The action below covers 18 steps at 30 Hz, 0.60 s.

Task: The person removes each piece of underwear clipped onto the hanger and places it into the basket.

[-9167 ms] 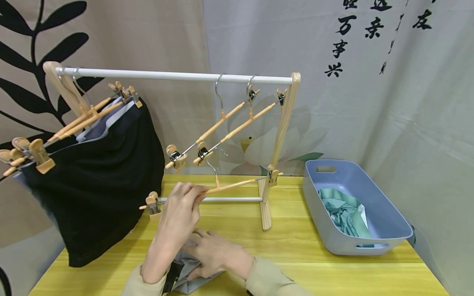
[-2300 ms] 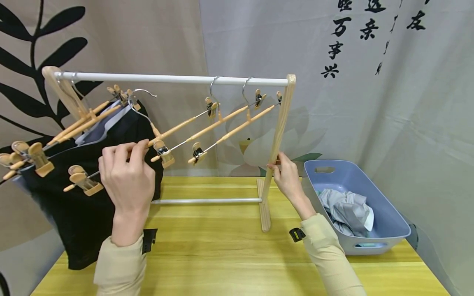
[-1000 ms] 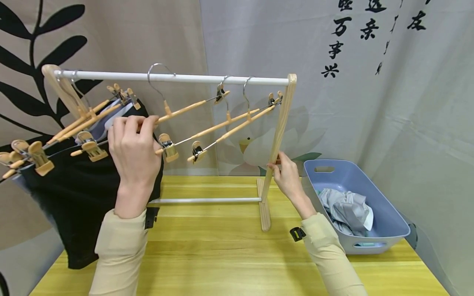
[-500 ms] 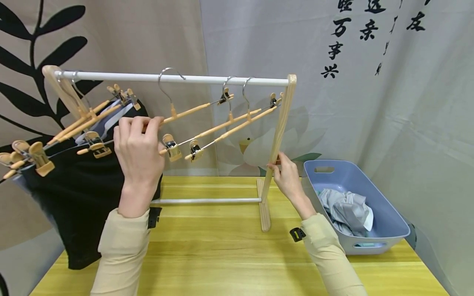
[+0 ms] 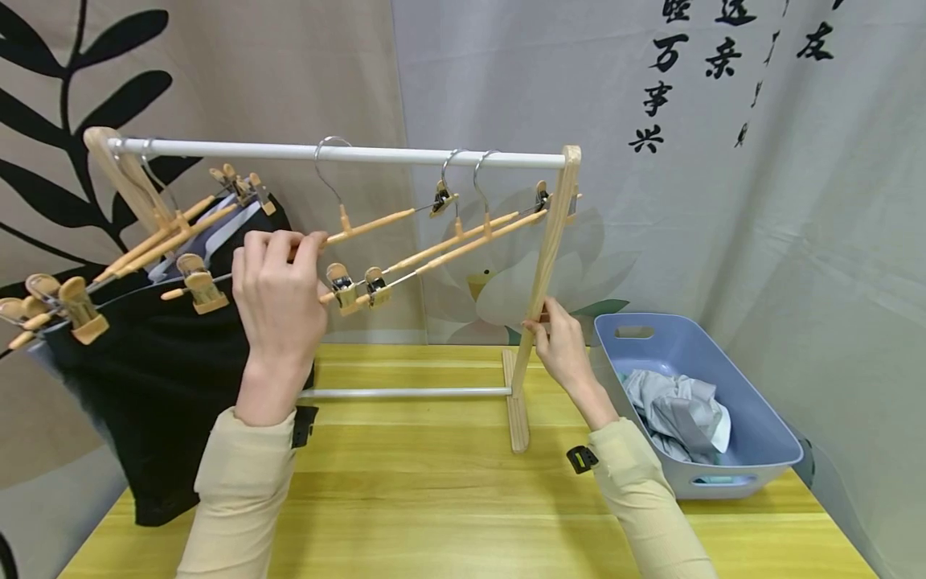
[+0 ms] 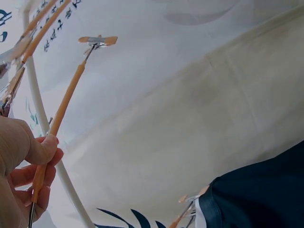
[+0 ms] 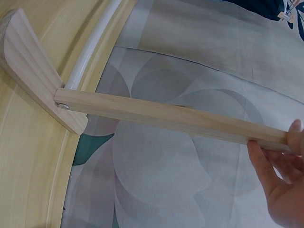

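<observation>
My left hand [image 5: 280,322] grips the wooden bar of a clip hanger [image 5: 372,226], thumb and curled fingers around it in the left wrist view. That hanger's metal hook [image 5: 323,165] is at the white rail [image 5: 268,150], and no garment is on its clips. With my right hand [image 5: 564,347] I hold the right post [image 5: 547,249] of the wooden rack, thumb and fingers on either side of it. Two bare clip hangers [image 5: 441,248] hang close together near that post. Black clothing [image 5: 181,378] hangs from clip hangers [image 5: 170,235] at the rail's left end.
A blue-grey basket [image 5: 615,386] stands on the right of the wooden table [image 5: 434,498], with crumpled grey cloth [image 5: 680,410] inside. A white lower bar [image 5: 405,392] joins the rack's feet. Printed curtains [image 5: 492,96] hang behind.
The held hanger has risen to the rail and shifted right; the bare hangers have drawn together. Grey cloth has gone from the table into the basket. My right hand now holds the post.
</observation>
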Each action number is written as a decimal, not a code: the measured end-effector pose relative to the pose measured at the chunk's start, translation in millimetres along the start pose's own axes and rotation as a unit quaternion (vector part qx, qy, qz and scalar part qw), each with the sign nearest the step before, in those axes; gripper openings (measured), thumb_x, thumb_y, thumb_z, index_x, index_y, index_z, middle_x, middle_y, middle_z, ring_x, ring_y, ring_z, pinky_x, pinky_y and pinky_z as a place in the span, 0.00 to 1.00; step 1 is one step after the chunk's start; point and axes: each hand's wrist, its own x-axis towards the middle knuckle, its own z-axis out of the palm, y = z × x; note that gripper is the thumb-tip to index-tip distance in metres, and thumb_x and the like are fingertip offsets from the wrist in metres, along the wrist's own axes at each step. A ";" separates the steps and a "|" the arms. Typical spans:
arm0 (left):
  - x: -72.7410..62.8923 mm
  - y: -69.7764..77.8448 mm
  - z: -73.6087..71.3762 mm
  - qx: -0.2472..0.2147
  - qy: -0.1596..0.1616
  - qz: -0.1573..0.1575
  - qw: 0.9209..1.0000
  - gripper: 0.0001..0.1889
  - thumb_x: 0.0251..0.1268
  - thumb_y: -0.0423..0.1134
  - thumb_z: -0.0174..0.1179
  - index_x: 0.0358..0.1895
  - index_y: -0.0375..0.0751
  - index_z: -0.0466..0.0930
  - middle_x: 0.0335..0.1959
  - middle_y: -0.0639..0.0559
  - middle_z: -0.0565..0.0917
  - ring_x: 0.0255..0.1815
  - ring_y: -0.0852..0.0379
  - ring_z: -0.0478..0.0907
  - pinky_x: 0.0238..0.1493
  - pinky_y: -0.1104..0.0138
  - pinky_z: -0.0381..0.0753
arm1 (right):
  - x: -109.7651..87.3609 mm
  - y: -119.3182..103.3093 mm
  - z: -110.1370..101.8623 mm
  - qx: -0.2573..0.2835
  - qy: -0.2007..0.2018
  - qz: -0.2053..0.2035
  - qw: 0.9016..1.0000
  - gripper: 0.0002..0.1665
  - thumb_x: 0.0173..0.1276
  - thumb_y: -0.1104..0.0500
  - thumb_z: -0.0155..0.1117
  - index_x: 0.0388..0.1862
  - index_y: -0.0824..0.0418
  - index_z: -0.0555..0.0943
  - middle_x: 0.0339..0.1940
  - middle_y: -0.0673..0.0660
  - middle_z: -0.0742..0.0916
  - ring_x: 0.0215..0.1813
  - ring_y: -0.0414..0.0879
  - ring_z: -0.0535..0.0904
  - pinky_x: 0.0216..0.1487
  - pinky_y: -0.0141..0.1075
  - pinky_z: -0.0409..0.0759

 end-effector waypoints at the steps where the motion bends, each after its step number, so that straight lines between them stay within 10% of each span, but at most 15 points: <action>1: -1.0 0.6 0.6 0.001 0.000 0.004 1.000 0.12 0.63 0.21 0.51 0.42 0.31 0.84 0.34 0.36 0.81 0.38 0.38 0.71 0.40 0.49 0.70 | 0.0 -0.3 -0.2 0.000 0.000 0.000 1.000 0.12 0.66 0.66 0.61 0.46 0.70 0.74 0.39 0.66 0.83 0.45 0.59 0.84 0.39 0.46 0.85; 18: -10.9 21.8 1.0 -0.007 0.043 0.051 0.998 0.12 0.68 0.25 0.49 0.43 0.31 0.83 0.37 0.38 0.83 0.40 0.40 0.74 0.37 0.51 0.73 | -0.2 0.4 0.4 -0.002 0.004 0.002 1.000 0.13 0.66 0.66 0.61 0.48 0.69 0.74 0.39 0.65 0.83 0.44 0.59 0.84 0.37 0.46 0.85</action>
